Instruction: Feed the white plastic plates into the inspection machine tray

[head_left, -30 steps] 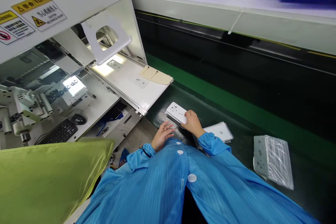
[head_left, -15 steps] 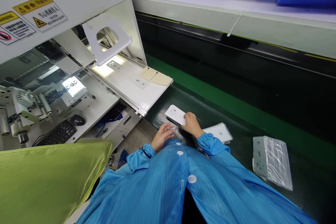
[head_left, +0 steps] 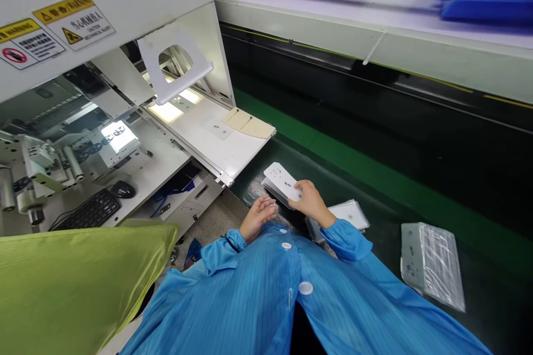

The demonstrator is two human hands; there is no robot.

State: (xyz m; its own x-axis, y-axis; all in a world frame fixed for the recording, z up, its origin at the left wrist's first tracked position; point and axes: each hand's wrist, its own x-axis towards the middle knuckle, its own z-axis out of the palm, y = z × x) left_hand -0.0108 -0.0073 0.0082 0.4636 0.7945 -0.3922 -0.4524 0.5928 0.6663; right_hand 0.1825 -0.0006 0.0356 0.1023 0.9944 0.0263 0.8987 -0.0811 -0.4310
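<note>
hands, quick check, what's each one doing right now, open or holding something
Left hand: open, loosely curled, nothing visible in it.
Right hand: closed on one end of a white plate.

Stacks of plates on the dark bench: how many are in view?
3: the first stack by the right hand, the second stack partly behind the right sleeve, the third stack at far right, partly under clear film. The blue coat may hide more.
</note>
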